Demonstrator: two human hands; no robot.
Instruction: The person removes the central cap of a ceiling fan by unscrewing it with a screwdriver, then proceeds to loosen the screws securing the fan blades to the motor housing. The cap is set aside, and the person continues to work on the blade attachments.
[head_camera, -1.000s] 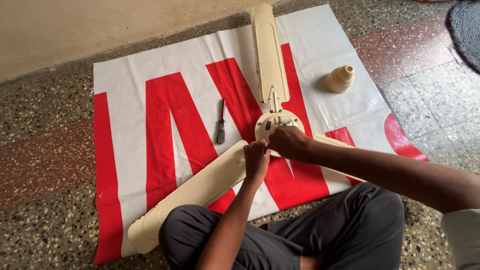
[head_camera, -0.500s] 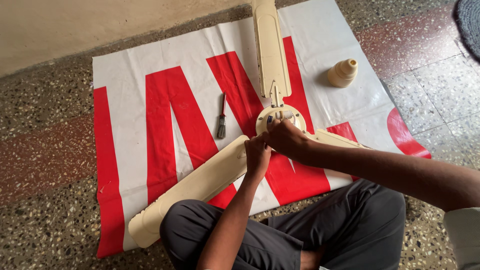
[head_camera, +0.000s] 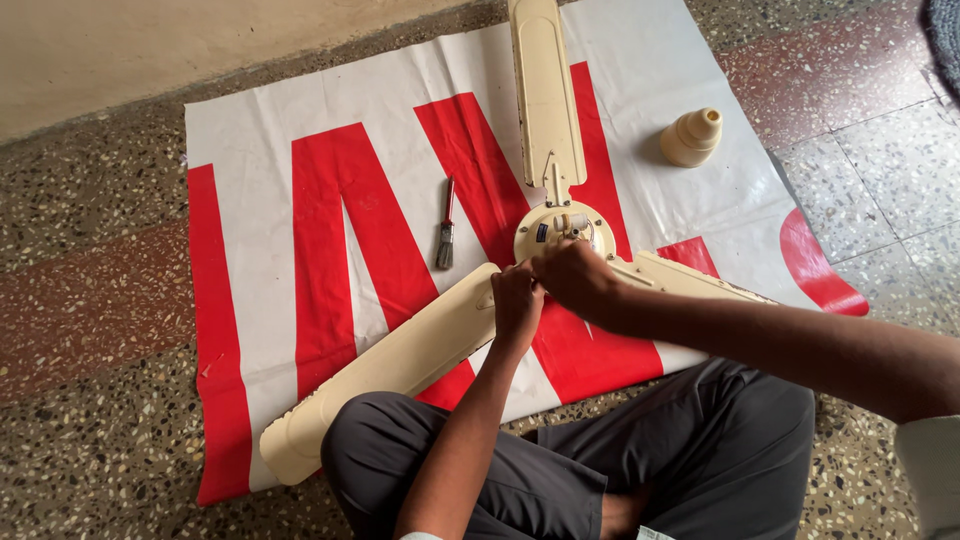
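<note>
Both hands are working at the near edge of the cream round metal motor hub (head_camera: 560, 232) of a three-bladed ceiling fan lying mid-sheet. The left hand (head_camera: 515, 300) is pinching closed at the seven o'clock blade's (head_camera: 400, 365) root; the right hand (head_camera: 575, 278) is curling over the hub, its hold hidden. The fan is probably heavy at the hub, with stiff, bendable blades, so it is best gripped there. A small brush (head_camera: 445, 236) is lying at nine o'clock, a cream plastic cone-shaped cap (head_camera: 691, 137) at two.

Left hand (head_camera: 516, 300) and right hand (head_camera: 572, 278) touching, fingers curled (arms extended).

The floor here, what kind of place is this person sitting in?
Probably a room in a home, not a workshop. The person sits on a speckled terrazzo floor beside a plain wall, working on a cream ceiling fan laid on a red-and-white plastic sheet.
</note>
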